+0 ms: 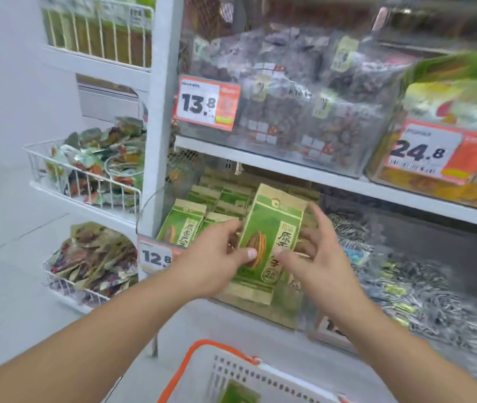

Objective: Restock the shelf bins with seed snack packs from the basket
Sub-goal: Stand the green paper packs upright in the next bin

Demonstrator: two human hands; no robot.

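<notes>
Left hand (217, 257) and right hand (313, 257) pinching flat green kraft-paper seed pack (266, 239), white perforated plastic basket (231, 376) below

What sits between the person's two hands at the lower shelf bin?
In the head view, an upright green seed pack sits between the left hand and right hand, both thumbs on its front.

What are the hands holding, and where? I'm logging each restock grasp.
A green seed pack, upright; left hand and right hand pinch its lower side edges.

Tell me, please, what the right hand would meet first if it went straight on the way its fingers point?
Probably the packs standing in the bin behind the held pack that the right hand is gripping; depth is hard to judge.
</notes>
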